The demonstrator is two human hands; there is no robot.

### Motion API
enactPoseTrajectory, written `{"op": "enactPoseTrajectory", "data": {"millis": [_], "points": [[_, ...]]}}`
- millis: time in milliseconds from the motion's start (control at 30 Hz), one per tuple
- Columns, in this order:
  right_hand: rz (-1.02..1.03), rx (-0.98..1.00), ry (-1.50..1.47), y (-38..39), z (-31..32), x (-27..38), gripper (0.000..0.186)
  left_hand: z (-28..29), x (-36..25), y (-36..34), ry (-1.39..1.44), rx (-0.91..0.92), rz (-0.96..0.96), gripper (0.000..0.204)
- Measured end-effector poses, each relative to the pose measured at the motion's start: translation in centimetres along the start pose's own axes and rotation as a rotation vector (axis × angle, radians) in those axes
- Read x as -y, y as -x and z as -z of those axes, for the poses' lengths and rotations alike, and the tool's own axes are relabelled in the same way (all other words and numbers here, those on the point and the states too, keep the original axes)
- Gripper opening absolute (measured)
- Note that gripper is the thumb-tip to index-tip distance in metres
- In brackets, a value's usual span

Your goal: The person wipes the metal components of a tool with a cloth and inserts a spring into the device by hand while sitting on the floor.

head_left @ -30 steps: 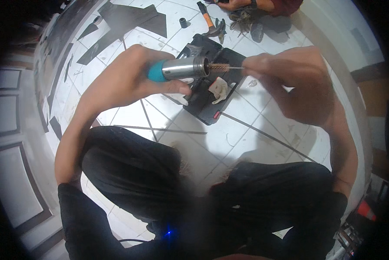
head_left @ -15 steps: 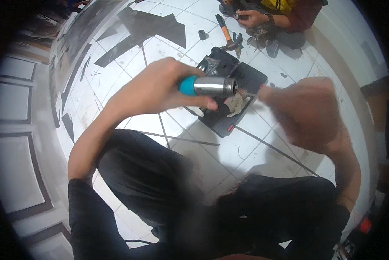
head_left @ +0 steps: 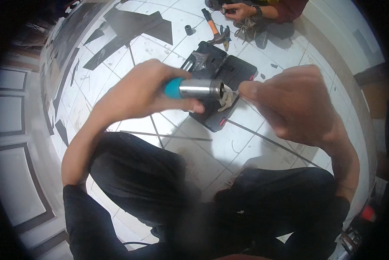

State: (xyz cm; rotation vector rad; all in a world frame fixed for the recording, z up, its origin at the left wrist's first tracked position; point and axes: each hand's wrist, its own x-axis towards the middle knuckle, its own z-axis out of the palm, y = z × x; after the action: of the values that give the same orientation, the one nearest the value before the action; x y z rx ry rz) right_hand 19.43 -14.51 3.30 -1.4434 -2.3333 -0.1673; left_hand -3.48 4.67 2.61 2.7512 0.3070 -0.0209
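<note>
My left hand [head_left: 136, 93] is wrapped round a shiny metal cylinder [head_left: 196, 89] with a teal section, possibly the body of a power tool. Its threaded open end points right. Close to that opening, my right hand [head_left: 294, 106] is closed in a pinch on a thin metal rod [head_left: 232, 91]. The rod's tip reaches the mouth of the cylinder; whether it touches inside, I cannot tell. Below and behind them an open black tool case [head_left: 242, 69] lies on the floor. A pale, crumpled, glove-like piece [head_left: 225, 104] shows in it, partly hidden by the cylinder.
A hammer [head_left: 211, 25] with an orange and black handle lies beyond the case, near a short dark cylinder [head_left: 188, 30]. Another person's hand [head_left: 239, 11] holds something small at the top. Dark flat sheets [head_left: 131, 26] lie at upper left on the white tiles.
My right hand has come closer to the cylinder's open end, and the thin rod now shows at its mouth. The whole view has shifted slightly; my left hand keeps its hold.
</note>
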Motion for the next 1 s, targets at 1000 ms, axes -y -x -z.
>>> {"op": "enactPoseTrajectory", "data": {"millis": [1000], "points": [[-0.002, -0.073, 0.021, 0.7, -1.2, -1.1, 0.02, -0.2, -1.1, 0.1, -0.016, 0.024, 0.028, 0.051]]}}
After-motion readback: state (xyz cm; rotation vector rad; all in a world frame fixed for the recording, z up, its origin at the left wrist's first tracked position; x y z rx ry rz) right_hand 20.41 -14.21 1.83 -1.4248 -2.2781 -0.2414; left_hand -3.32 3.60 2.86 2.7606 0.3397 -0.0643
